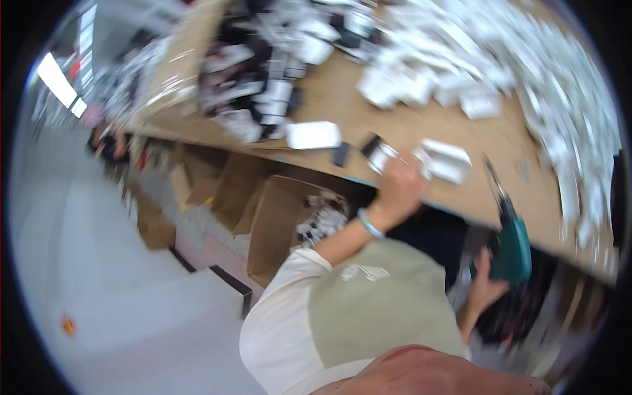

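My left hand (400,185), with a pale bracelet at the wrist, is over the table's near edge. Its fingers are closed on a small white piece with a dark end (380,157); blur hides its exact kind. Just beyond the fingers lies a white block-shaped piece (449,161). Lower right, my right hand (486,284) grips a teal-handled tool (513,247), thumb along its side. A narrow, pointed metal tip rises from the tool toward the tabletop. Left of my left hand lie a flat white piece (314,135) and a small dark piece (340,155).
A large heap of white pieces (447,49) covers the table's far and right side. Mixed black and white pieces (263,79) pile up at left, beside a cardboard wall (174,72). Below the edge stands a carton (270,224) with small bits inside. Another person (112,148) is far left.
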### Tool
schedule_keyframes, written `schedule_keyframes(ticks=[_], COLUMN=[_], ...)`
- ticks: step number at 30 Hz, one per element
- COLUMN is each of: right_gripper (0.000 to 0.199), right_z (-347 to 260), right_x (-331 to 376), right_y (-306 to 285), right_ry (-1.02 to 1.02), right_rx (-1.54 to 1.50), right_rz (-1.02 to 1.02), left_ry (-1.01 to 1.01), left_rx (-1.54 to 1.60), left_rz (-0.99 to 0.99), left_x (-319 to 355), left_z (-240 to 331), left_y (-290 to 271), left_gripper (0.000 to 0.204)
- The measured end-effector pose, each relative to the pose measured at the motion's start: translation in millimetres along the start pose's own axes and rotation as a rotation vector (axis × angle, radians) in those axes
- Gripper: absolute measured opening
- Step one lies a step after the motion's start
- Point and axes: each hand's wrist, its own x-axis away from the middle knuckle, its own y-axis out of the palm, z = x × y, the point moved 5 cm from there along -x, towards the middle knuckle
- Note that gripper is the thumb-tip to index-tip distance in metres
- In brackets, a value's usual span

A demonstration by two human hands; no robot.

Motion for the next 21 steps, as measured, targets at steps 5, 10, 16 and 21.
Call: schedule_keyframes(ticks=[5, 10, 16, 21], right_gripper=[0.035, 0.038, 0.035, 0.033], right_z=[10, -7, -16, -23], right_x=[-18, -40, -45, -48], right_y=[-16, 30, 38, 47], right_ry=[-0.019, -0.226, -0.227, -0.223], right_rx=[0.067, 0.044, 0.092, 0.150], right_rz=[-0.006, -0.133, -0.149, -0.226], left_ry=[0.067, -0.051, -0.367, -0.802], left_rx=[0.297, 0.582, 0.769, 0.882], left_rz=[-0.042, -0.160, -0.456, -0.466], left_x=[17, 32, 73, 175], left_z=[5, -9, -95, -206], left_y=[7, -74, -145, -105], left_gripper=[0.021, 0.014, 0.013, 0.014])
